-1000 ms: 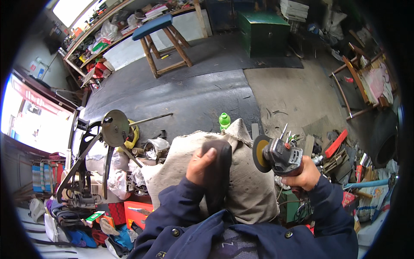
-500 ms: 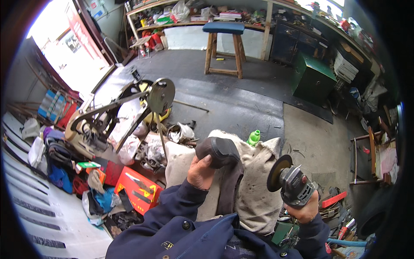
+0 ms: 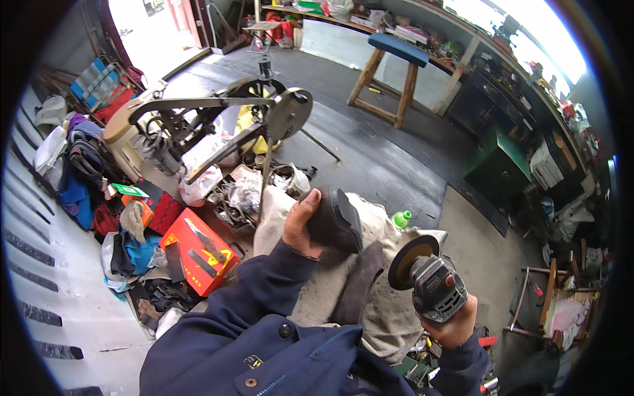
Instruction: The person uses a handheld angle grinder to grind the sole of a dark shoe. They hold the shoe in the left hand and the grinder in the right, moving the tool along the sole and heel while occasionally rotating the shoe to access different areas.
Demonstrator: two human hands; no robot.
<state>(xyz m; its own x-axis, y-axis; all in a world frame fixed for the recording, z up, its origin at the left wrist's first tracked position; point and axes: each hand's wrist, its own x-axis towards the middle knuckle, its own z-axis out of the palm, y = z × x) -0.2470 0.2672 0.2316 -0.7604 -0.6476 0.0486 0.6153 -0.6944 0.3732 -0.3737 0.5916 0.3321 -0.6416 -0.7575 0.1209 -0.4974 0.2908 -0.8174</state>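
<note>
My left hand is closed round the foot of a dark boot, its thumb up along the side and the sole turned toward the right. A dark, soft shaft lies over my lap below it, seemingly part of the same boot. In my right hand is a grey and black angle grinder, the fingers wrapped round its body. Its round disc faces the boot, a gap apart from it. Beneath both hands a pale, stained cloth covers my lap.
At front left stands a hand-cranked sewing machine with a large wheel. Beside it are plastic bags and a red-orange box. A green bottle stands past my knees. Farther off are a blue-topped stool and a green chest.
My view has turned, so the room sits tilted. The boot's foot is tipped over, its sole turned more to the right. The grinder is closer to the boot.
</note>
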